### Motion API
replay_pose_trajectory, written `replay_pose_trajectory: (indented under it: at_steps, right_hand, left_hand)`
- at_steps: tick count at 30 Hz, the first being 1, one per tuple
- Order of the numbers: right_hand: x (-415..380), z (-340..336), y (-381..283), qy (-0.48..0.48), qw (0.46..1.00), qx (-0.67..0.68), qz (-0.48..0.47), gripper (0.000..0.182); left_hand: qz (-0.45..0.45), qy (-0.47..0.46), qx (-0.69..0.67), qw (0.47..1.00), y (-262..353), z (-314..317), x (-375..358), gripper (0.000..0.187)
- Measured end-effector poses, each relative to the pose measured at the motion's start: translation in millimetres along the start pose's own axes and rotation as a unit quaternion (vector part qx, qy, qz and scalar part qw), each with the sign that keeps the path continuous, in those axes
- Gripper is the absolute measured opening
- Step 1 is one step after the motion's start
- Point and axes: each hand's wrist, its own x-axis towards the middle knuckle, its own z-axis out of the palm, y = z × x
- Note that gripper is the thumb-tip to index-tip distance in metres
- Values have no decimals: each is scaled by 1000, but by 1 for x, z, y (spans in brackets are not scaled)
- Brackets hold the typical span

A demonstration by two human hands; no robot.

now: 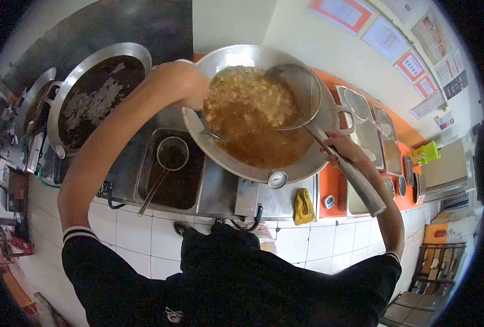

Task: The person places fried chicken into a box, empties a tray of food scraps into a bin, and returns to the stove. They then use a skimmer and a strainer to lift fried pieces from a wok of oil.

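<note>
My right hand (344,147) is wrapped around the thick metal handle of a large wire skimmer (356,182). The skimmer's round mesh head lies at the right side of a wide metal wok (233,54), partly in the oil. Many pale golden fried pieces (247,98) float in the bubbling brown oil, mostly in the far half. Over the wok's left rim, my left hand (194,87) is bent downward and looks closed; its fingers and anything in them are hidden. A dial thermometer (277,179) hangs on the near rim.
Left of me stands a second wok (135,52) of dark oil. A small strainer (172,153) rests over a sunken well of dark liquid (179,196). A yellow cloth (304,207) hangs at the counter's front edge. Metal trays (370,136) and a timer (328,202) sit on the orange counter.
</note>
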Motion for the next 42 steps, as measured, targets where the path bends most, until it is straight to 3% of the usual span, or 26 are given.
replay_pose_trajectory:
  at_steps: [5,8,11,14,15,18,22,23,27,32,36,37,40,41,42]
  right_hand:
    - [-2,-3,-4,20,998,-44,-41,41]
    - [0,-11,-2,5,988,-134,-73,45]
    - [1,6,6,30,987,-133,-85,47]
    - [0,17,6,-5,973,-208,-101,46]
    - [-8,25,4,16,977,-198,-81,44]
    - [-9,40,3,-93,995,-22,-40,43]
    - [-15,68,-3,-65,989,129,34,22]
    - [-19,71,-5,-100,986,132,15,14]
    - [-23,50,0,-110,985,134,24,16]
    - [-3,61,5,-58,997,42,-5,15]
    - [12,74,8,-55,996,53,-43,11]
    - [11,74,2,-42,997,-28,-56,9]
    - [10,78,9,-105,989,97,-31,12]
    - [13,73,16,-109,992,52,-47,18]
    - [4,71,10,-112,988,97,-39,19]
  left_hand:
    - [25,-5,14,1000,11,3,8,26]
    - [-38,50,-12,998,12,8,14,23]
    - [-29,124,-20,992,6,14,30,20]
    - [-64,150,-26,986,2,14,41,17]
    - [-65,165,-25,984,-2,11,41,18]
    - [-56,179,-25,982,-7,5,43,20]
    - [-66,125,-33,989,-5,-21,34,24]
    - [-68,118,-35,990,-4,-25,28,24]
    - [-87,120,3,989,-6,-23,18,22]
    - [-98,94,-18,991,-1,-6,26,22]
    - [-53,180,-23,982,10,-7,20,18]
    - [-39,209,-17,977,9,0,30,17]
    - [-101,190,-89,973,10,-3,53,16]
    - [-112,196,-79,971,11,-9,49,16]
    - [-126,203,-69,969,12,-17,42,17]
